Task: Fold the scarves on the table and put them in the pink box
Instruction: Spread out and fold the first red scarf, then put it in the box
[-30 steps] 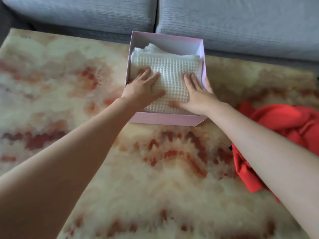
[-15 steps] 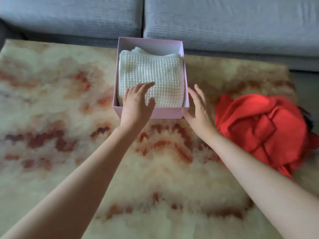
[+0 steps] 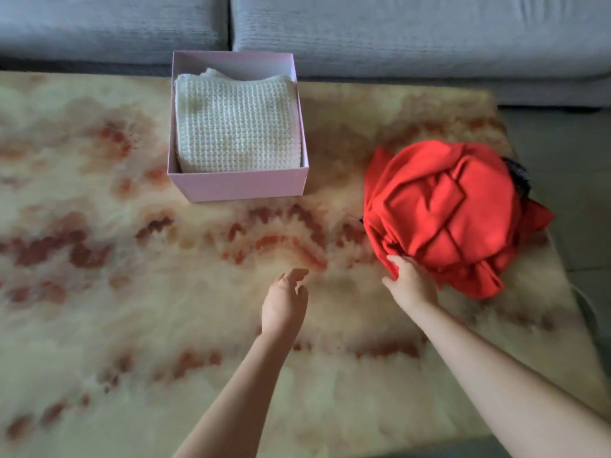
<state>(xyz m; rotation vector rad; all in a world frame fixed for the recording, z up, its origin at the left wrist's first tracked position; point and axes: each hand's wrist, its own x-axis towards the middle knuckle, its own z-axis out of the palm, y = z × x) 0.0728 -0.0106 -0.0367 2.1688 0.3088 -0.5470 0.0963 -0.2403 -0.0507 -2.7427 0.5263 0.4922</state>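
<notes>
**Entry: Two scarves, one boxed, one loose on the table**

Item 1. Pink box [image 3: 244,186], square, lid off, stood at the far middle of the table, just before the grey sofa [image 3: 396,34].

Item 2. White knitted scarf [image 3: 238,127], folded flat, lay inside the pink box and filled most of it.

Item 3. Red scarf [image 3: 443,213], unfolded, sat in a crumpled heap at the right side of the table, well apart from the box. A small dark object [image 3: 517,173] showed at its far right edge; what it was could not be told.

Item 4. Right hand [image 3: 410,282] touched the near left edge of the red scarf, fingertips on the cloth. Whether they pinched the cloth could not be told.

Item 5. Left hand [image 3: 284,302] hovered over the middle of the table, fingers loosely spread and slightly bent, holding nothing.

Item 6. Furry cream cover [image 3: 132,292] with rust-red blotches lay over the table top.
</notes>
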